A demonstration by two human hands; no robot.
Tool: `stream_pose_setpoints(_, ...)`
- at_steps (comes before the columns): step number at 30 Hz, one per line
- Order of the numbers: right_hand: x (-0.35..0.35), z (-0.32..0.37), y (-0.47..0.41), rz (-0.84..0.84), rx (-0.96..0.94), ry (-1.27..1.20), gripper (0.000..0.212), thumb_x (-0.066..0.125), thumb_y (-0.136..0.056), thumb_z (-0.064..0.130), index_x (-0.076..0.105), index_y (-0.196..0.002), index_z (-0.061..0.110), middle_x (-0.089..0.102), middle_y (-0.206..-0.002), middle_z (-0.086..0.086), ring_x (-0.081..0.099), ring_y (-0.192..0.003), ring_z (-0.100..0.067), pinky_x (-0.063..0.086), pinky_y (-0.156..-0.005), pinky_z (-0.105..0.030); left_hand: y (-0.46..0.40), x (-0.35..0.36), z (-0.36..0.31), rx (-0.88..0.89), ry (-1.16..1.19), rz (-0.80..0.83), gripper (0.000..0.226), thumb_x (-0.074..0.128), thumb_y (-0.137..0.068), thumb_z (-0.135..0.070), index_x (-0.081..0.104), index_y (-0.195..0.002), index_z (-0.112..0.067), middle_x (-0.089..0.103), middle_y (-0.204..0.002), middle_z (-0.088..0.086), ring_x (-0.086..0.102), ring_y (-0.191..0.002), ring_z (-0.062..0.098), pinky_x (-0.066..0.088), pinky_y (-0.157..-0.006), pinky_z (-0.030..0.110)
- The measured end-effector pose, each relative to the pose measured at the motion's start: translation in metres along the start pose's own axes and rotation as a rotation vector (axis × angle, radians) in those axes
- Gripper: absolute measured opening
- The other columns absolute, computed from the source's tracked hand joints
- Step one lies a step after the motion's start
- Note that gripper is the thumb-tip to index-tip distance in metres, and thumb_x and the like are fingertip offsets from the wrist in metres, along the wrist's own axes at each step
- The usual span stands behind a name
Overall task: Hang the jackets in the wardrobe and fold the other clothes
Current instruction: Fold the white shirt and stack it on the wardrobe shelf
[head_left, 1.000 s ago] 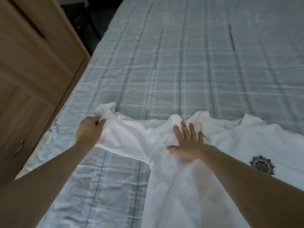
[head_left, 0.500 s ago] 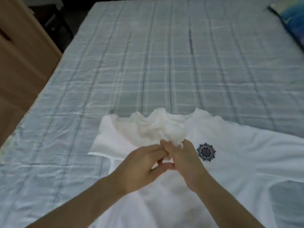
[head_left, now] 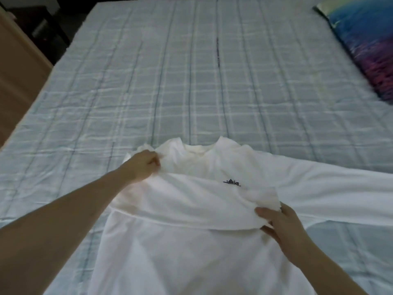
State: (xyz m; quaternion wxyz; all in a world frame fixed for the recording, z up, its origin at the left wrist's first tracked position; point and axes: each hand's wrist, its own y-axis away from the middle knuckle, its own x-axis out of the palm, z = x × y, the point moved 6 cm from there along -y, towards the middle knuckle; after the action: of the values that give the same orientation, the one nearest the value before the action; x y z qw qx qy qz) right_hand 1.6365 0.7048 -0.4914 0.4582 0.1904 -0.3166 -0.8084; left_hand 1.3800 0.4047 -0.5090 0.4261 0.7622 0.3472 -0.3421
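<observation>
On the plaid bedspread [head_left: 191, 81] lies the white shirt [head_left: 191, 252], 1 sleeve folded across its chest. The left hand [head_left: 142, 165] reaches forward, fingers closed pinching the shoulder fabric; the right hand [head_left: 280, 224] grips the sleeve's cuff.

Shirt emblem [head_left: 231, 182] half hidden under folded sleeve [head_left: 191, 201] (pillow [head_left: 365, 43] cropped)

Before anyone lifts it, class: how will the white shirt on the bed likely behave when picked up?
Probably floppy: the white shirt creases and bunches where the left hand and right hand pinch it. Likely light, since its folded sleeve drapes thinly. It should not roll or tip, lying limp on the bed cover.
</observation>
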Motion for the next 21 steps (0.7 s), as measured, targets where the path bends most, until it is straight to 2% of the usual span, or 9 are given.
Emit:
stream_pose_setpoints(2, -0.001, -0.005, -0.009, 0.028, 0.069, -0.046, 0.018, 0.067, -0.087, 0.014, 0.068, -0.105, 0.014, 0.075, -0.099, -0.004, 0.067, -0.096, -0.024, 0.055, -0.082, -0.039, -0.003, -0.008, 0.006, -0.04, -0.145, -0.024, 0.012, 0.056, -0.086, -0.018, 0.06, -0.083, -0.028, 0.059, -0.098, 0.002, 0.06, -0.098, 0.025, 0.047, -0.084, 0.033)
stream_pose_setpoints(4, -0.002, -0.004, -0.016, 0.04, 0.067, -0.034, 0.02, 0.068, -0.087, 0.018, 0.067, -0.107, 0.015, 0.074, -0.1, -0.005, 0.067, -0.099, -0.025, 0.056, -0.079, -0.039, -0.001, -0.008, 0.018, -0.114, -0.423, 0.08, 0.013, 0.062, -0.078, -0.03, 0.057, -0.089, -0.035, 0.053, -0.109, -0.003, 0.053, -0.106, 0.021, 0.045, -0.089, 0.033)
stream_pose_setpoints(6, -0.007, 0.003, -0.021, -0.005, -0.005, 0.032, 0.018, 0.067, -0.088, 0.015, 0.067, -0.106, 0.017, 0.073, -0.1, -0.005, 0.067, -0.096, -0.025, 0.058, -0.073, -0.038, -0.001, -0.006, 0.03, -0.162, -0.59, 0.183, 0.054, 0.073, -0.071, -0.046, 0.047, -0.118, -0.039, 0.043, -0.126, -0.005, 0.041, -0.122, 0.022, 0.038, -0.098, 0.039)
stream_pose_setpoints(9, -0.014, 0.018, -0.027, -0.054, -0.167, 0.132, 0.016, 0.065, -0.089, 0.009, 0.069, -0.099, 0.021, 0.074, -0.096, -0.005, 0.069, -0.09, -0.024, 0.059, -0.078, -0.044, -0.004, -0.006, 0.045, -0.265, -0.447, 0.214, 0.105, 0.077, -0.068, -0.058, 0.015, -0.15, -0.036, 0.019, -0.154, 0.0, 0.018, -0.143, 0.029, 0.026, -0.111, 0.047)
stream_pose_setpoints(11, -0.017, 0.02, -0.03, -0.066, -0.242, 0.269, 0.017, 0.065, -0.088, 0.008, 0.069, -0.096, 0.022, 0.074, -0.092, 0.0, 0.069, -0.09, -0.021, 0.057, -0.083, -0.043, -0.012, -0.007, 0.056, -0.342, -0.233, 0.114, 0.091, 0.067, -0.071, -0.065, 0.028, -0.148, -0.036, 0.016, -0.157, 0.003, 0.014, -0.145, 0.029, 0.019, -0.116, 0.044)
stream_pose_setpoints(13, -0.019, 0.013, -0.034, -0.089, -0.271, 0.465, 0.016, 0.064, -0.086, 0.008, 0.067, -0.095, 0.021, 0.072, -0.091, 0.002, 0.067, -0.091, -0.022, 0.054, -0.085, -0.042, -0.019, -0.019, 0.061, -0.385, 0.031, -0.18, 0.055, 0.056, -0.08, -0.054, 0.059, -0.127, -0.025, 0.036, -0.148, 0.007, 0.032, -0.136, 0.031, 0.031, -0.111, 0.043)
stream_pose_setpoints(15, -0.024, 0.001, -0.041, -0.135, -0.237, 0.563, 0.011, 0.063, -0.083, 0.009, 0.065, -0.09, 0.017, 0.07, -0.086, -0.002, 0.065, -0.087, -0.028, 0.053, -0.082, -0.046, -0.024, -0.031, 0.062, -0.41, 0.15, -0.373, 0.039, 0.055, -0.084, -0.034, 0.063, -0.113, -0.01, 0.056, -0.122, 0.012, 0.053, -0.112, 0.033, 0.044, -0.095, 0.039)
stream_pose_setpoints(18, -0.023, -0.004, -0.052, -0.154, -0.188, 0.569, 0.01, 0.064, -0.084, 0.019, 0.063, -0.087, 0.009, 0.069, -0.083, -0.009, 0.065, -0.084, -0.034, 0.053, -0.079, -0.048, -0.027, -0.03, 0.054, -0.431, 0.131, -0.243, 0.039, 0.072, -0.083, -0.017, 0.051, -0.115, -0.01, 0.056, -0.098, 0.014, 0.059, -0.093, 0.033, 0.047, -0.078, 0.038)
stream_pose_setpoints(21, -0.024, 0.017, -0.056, -0.271, -0.354, 0.627, 0.026, 0.065, -0.088, 0.025, 0.063, -0.1, 0.001, 0.07, -0.098, -0.008, 0.063, -0.094, -0.029, 0.048, -0.085, -0.04, -0.028, -0.05, 0.047, -0.378, 0.045, -0.34, 0.02, 0.068, -0.086, -0.017, 0.067, -0.105, -0.012, 0.067, -0.106, 0.018, 0.063, -0.1, 0.034, 0.044, -0.079, 0.033)
